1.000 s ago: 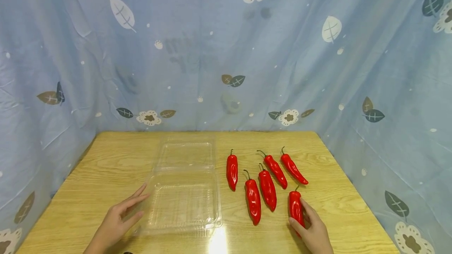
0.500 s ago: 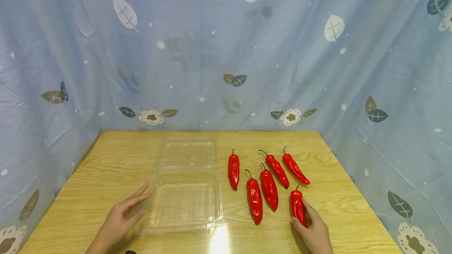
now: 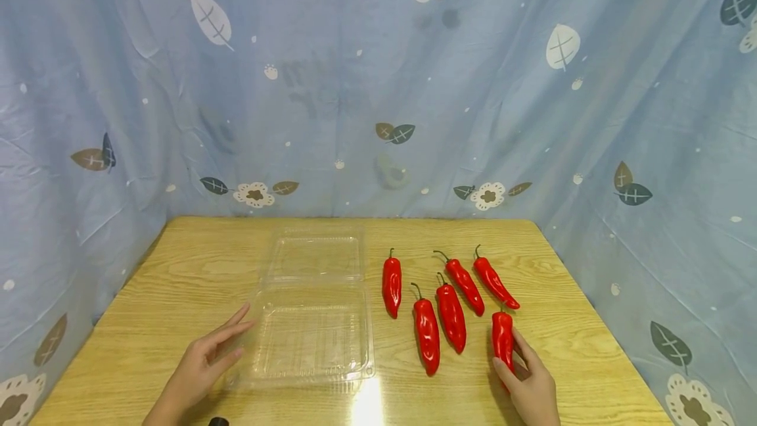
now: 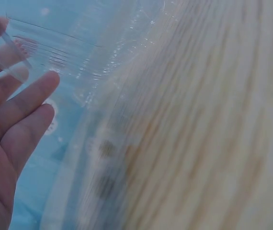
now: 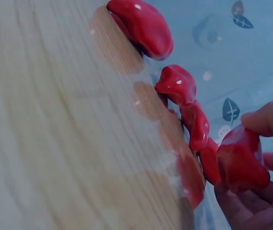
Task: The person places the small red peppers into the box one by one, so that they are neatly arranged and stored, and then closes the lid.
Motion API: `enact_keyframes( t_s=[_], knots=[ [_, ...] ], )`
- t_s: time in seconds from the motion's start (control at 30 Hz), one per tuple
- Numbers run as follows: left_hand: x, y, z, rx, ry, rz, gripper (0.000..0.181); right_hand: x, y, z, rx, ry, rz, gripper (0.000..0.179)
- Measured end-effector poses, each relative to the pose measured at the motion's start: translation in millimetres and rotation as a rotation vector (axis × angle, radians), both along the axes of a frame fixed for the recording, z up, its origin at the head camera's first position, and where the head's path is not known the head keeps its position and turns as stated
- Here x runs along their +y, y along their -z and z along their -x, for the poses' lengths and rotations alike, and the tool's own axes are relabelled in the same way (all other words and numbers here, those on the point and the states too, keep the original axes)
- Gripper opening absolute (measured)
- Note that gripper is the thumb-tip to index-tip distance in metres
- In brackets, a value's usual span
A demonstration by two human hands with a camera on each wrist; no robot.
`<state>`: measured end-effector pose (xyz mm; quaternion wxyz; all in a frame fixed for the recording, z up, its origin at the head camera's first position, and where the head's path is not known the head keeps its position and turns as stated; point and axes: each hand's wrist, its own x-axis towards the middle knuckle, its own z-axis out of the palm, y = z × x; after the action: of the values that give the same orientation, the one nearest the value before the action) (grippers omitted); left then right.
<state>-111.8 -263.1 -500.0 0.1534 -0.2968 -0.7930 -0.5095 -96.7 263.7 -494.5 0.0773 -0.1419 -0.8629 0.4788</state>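
In the head view my right hand (image 3: 528,383) pinches a long red chili pepper (image 3: 503,340) between thumb and fingers, its green stem pointing away from me. The right wrist view shows this pepper (image 5: 242,160) end-on, raised off the table between the fingertips. My left hand (image 3: 201,367) is at the left side of a clear plastic clamshell box (image 3: 310,381), fingers loosely extended and nothing gripped. Its fingertips come right at the box's edge; in the left wrist view, some fingers (image 4: 28,103) show beside and through the clear plastic (image 4: 64,48).
Several more red peppers, among them a front one (image 3: 427,337) and a far-right one (image 3: 495,281), lie on the wooden table (image 3: 195,261) right of the box. The box's lid (image 3: 316,258) is folded back. A blue patterned curtain (image 3: 331,84) surrounds the table. A small black object (image 3: 218,421) is at the front edge.
The right hand has raised the pepper slightly off the table and turned it more upright in view. The left hand stays beside the box. The head view has shifted a little.
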Motion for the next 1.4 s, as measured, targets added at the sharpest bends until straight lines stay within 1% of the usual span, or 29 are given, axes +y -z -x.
enact_keyframes(
  t_s=[0.13,0.23,0.27,0.4,0.43,0.5,0.57,0.67,0.8,0.9,1.07,1.2,1.4],
  knots=[
    [-1.1,-1.9,0.3,-0.019,-0.004,0.013,0.042,-1,0.6,1.4,0.05,-0.013,0.126,0.072],
    [-1.7,-0.8,1.0,0.005,-0.005,0.01,0.043,-3,-0.7,1.7,0.101,-0.024,0.2,0.07],
    [-2.1,-0.2,1.1,-0.002,-0.006,0.014,0.043,-4,-2.0,1.3,0.104,-0.026,0.22,0.07],
    [-2.5,3.1,1.2,-0.006,0.01,0.0,0.041,-7,-9.8,-1.5,0.067,-0.029,0.275,0.072],
    [-2.1,3.4,0.7,-0.02,0.01,-0.003,0.04,-8,-11.6,-2.5,0.058,-0.038,0.282,0.072],
    [-0.9,4.4,0.1,-0.017,0.014,-0.015,0.04,-11,-15.5,-3.6,0.045,-0.053,0.283,0.072],
    [0.5,5.2,-0.3,-0.004,0.012,-0.026,0.04,-14,-18.3,-3.9,0.064,-0.086,0.291,0.07],
    [1.0,5.5,-0.5,0.005,0.002,-0.018,0.041,-21,-23.8,-2.0,0.09,-0.14,0.298,0.067],
    [-0.1,4.2,0.2,0.0,0.002,-0.011,0.041,-33,-30.7,5.0,0.122,-0.231,0.31,0.065],
    [-0.7,2.5,1.1,0.003,0.007,-0.011,0.041,-43,-34.1,11.7,0.14,-0.291,0.34,0.062],
    [-0.7,0.8,2.0,0.02,0.021,-0.004,0.042,-57,-33.8,21.1,0.16,-0.383,0.416,0.059],
    [-1.7,2.0,2.0,0.025,0.021,-0.01,0.042,-67,-32.2,28.1,0.178,-0.432,0.428,0.058],
    [-1.6,3.5,1.8,0.024,0.035,-0.022,0.043,-83,-35.4,36.1,0.22,-0.545,0.45,0.058]
  ],
)
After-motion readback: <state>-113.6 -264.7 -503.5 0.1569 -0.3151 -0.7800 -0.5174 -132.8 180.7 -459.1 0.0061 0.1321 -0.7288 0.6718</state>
